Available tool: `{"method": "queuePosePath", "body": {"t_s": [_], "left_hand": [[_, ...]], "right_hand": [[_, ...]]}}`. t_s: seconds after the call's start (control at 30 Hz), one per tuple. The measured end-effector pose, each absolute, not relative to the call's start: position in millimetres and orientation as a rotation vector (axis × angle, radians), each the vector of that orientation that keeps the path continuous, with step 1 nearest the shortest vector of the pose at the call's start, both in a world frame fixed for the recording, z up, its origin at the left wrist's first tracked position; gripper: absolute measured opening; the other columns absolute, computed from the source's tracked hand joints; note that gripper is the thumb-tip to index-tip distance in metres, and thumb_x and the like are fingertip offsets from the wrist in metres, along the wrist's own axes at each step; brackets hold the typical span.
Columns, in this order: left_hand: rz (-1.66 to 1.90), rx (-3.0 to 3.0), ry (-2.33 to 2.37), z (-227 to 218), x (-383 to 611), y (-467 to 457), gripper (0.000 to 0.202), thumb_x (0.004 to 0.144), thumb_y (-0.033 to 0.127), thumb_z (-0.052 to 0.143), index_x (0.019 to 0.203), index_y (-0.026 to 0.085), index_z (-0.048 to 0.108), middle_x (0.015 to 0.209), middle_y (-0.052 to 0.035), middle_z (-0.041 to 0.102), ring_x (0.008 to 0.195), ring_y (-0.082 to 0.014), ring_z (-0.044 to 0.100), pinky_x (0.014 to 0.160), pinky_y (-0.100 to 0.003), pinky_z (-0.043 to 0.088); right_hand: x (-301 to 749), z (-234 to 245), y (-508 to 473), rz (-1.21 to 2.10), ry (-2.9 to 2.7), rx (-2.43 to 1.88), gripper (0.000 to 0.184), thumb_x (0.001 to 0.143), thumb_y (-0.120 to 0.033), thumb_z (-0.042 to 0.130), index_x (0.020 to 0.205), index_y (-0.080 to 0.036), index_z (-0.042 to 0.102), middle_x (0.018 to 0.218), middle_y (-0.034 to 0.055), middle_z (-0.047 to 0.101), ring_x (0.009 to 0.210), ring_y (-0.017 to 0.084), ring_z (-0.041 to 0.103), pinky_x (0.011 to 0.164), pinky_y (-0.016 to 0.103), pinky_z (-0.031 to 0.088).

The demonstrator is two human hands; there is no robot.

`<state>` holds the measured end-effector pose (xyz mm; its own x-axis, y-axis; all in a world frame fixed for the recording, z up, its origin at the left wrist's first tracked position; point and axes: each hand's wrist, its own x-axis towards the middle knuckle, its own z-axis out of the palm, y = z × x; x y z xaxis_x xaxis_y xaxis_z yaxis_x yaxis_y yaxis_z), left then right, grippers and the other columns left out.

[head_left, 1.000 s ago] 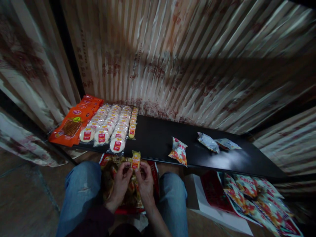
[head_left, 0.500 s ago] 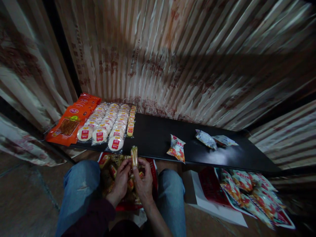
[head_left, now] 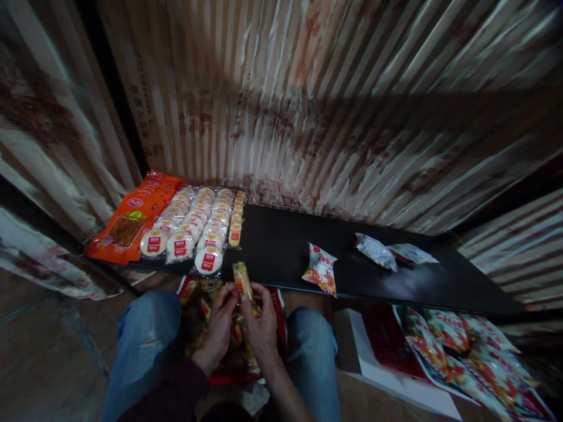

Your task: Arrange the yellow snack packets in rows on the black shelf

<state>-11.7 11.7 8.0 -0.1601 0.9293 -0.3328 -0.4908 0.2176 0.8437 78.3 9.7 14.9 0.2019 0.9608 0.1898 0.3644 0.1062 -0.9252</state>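
My left hand (head_left: 219,325) and my right hand (head_left: 260,325) meet between my knees, both pinching a small yellow-and-red snack packet (head_left: 241,278) that stands upright just below the shelf edge. Under my hands lies an open bag of several similar small packets (head_left: 200,305). On the black shelf (head_left: 281,246) ahead, rows of round white rice-cracker packs (head_left: 193,225) lie beside a short column of small yellow packets (head_left: 236,220) and stacked orange snack bags (head_left: 132,220).
A red-and-white snack bag (head_left: 321,268) and two silvery packets (head_left: 389,252) lie loose on the shelf's right part. A white box (head_left: 396,375) with several red-printed snack bags (head_left: 466,357) sits on the floor at right. Striped curtain hangs behind the shelf.
The small packet has turned in my fingers from face-on to edge-on and tilted. My hands stayed between my knees; the view shifted slightly.
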Motion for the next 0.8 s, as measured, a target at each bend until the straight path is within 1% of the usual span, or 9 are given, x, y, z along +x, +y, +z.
{"method": "queuePosePath", "body": {"t_s": [0.1, 0.2, 0.3, 0.4, 0.47, 0.57, 0.7, 0.8], "left_hand": [[1.355, 0.639, 1.199, 11.2, -15.0, 17.4, 0.027, 0.067, 0.038, 0.063, 0.087, 0.019, 0.061, 0.091, -0.0038, 0.065, 0.086, -0.0177, 0.06, 0.08, -0.03, 0.046], [1.354, 0.746, 1.278, 11.8, -20.2, 24.3, 0.026, 0.068, 0.036, 0.061, 0.087, 0.018, 0.061, 0.093, -0.0059, 0.065, 0.089, -0.0196, 0.059, 0.085, -0.033, 0.044], [1.328, 0.835, 1.332, 11.0, -25.5, 30.8, 0.026, 0.07, 0.032, 0.057, 0.091, 0.018, 0.062, 0.098, -0.0078, 0.066, 0.095, -0.0217, 0.059, 0.089, -0.036, 0.043], [1.323, 0.917, 1.406, 11.9, -28.3, 36.4, 0.027, 0.069, 0.026, 0.053, 0.093, 0.018, 0.064, 0.101, -0.0088, 0.066, 0.099, -0.023, 0.058, 0.091, -0.038, 0.042], [1.343, 0.979, 1.447, 14.1, -28.5, 40.0, 0.029, 0.069, 0.022, 0.051, 0.094, 0.018, 0.064, 0.103, -0.0087, 0.065, 0.1, -0.0229, 0.058, 0.092, -0.038, 0.042], [1.374, 1.053, 1.474, 17.7, -28.0, 46.4, 0.032, 0.068, 0.018, 0.05, 0.097, 0.019, 0.064, 0.108, -0.0084, 0.064, 0.104, -0.0219, 0.056, 0.095, -0.038, 0.04], [1.365, 1.099, 1.488, 18.0, -28.7, 56.1, 0.036, 0.069, 0.015, 0.049, 0.102, 0.018, 0.062, 0.109, -0.0088, 0.064, 0.104, -0.0208, 0.057, 0.095, -0.039, 0.041], [1.331, 1.145, 1.493, 16.7, -29.0, 61.2, 0.037, 0.072, 0.016, 0.047, 0.108, 0.016, 0.058, 0.114, -0.0104, 0.062, 0.104, -0.0199, 0.058, 0.094, -0.039, 0.044]], "right_hand": [[77.4, 12.2, 16.8, 0.749, -1.332, -1.48, 0.027, 0.08, -0.035, 0.056, 0.102, -0.021, 0.059, 0.102, 0.0073, 0.066, 0.094, 0.021, 0.061, 0.084, 0.033, 0.046], [76.1, 10.9, 23.3, 0.742, -1.33, -1.5, 0.031, 0.08, -0.035, 0.055, 0.106, -0.02, 0.059, 0.104, 0.0081, 0.066, 0.096, 0.021, 0.061, 0.085, 0.034, 0.046], [76.4, 11.2, 30.6, 0.733, -1.368, -1.528, 0.033, 0.081, -0.035, 0.054, 0.11, -0.02, 0.059, 0.103, 0.0082, 0.067, 0.096, 0.022, 0.062, 0.085, 0.036, 0.046], [77.1, 12.8, 39.5, 0.728, -1.396, -1.548, 0.032, 0.08, -0.035, 0.055, 0.108, -0.022, 0.063, 0.1, 0.0074, 0.069, 0.094, 0.023, 0.063, 0.083, 0.036, 0.047], [76.7, 14.3, 46.3, 0.739, -1.396, -1.515, 0.031, 0.08, -0.034, 0.056, 0.107, -0.023, 0.063, 0.1, 0.0065, 0.069, 0.092, 0.022, 0.064, 0.081, 0.034, 0.048], [74.4, 15.6, 57.1, 0.777, -1.392, -1.453, 0.031, 0.082, -0.034, 0.053, 0.109, -0.022, 0.062, 0.101, 0.0067, 0.069, 0.09, 0.021, 0.065, 0.08, 0.032, 0.049], [71.6, 11.5, 71.5, 0.817, -1.404, -1.427, 0.032, 0.082, -0.032, 0.052, 0.111, -0.02, 0.06, 0.103, 0.007, 0.069, 0.094, 0.02, 0.064, 0.083, 0.032, 0.049], [70.3, 5.5, 80.2, 0.807, -1.433, -1.421, 0.035, 0.083, -0.028, 0.05, 0.116, -0.018, 0.056, 0.107, 0.0081, 0.068, 0.097, 0.02, 0.063, 0.086, 0.033, 0.048]]}}
